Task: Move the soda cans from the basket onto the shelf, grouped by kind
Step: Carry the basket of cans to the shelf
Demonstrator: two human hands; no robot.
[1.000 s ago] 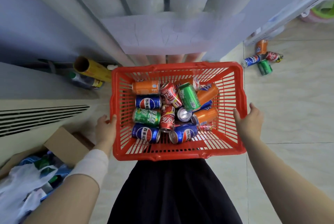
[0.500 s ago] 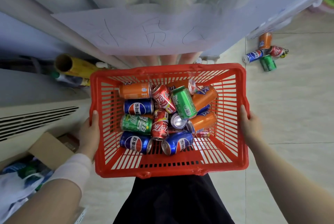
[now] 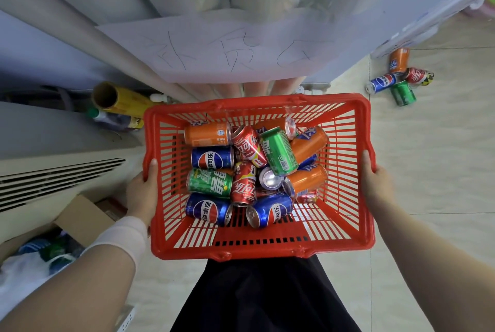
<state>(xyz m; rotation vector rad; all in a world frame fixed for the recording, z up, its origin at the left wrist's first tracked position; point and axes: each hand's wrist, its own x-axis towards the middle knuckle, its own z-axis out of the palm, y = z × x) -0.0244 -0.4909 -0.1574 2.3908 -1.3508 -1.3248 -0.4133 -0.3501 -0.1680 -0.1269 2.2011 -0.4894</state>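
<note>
The person's got the red basket carried in front of them. The left hand grips the left rim with the thumb hooked over the top, and the right hand does the same on the right rim. The fingers underneath are hidden. All the soda cans are in the basket, a jumble of orange, blue, red and green lying on their sides, none shelved yet.

Best bet here is to keep the basket level so the pile doesn't roll. It should go down somewhere stable before a hand comes free. Then one colour at a time gets pulled.

Compared with a second ago, the basket fills more of the view, so it's been lifted closer. The handwritten paper sheet shows more too. The cans haven't really shuffled. A few loose cans are still on the floor off to the right.
</note>
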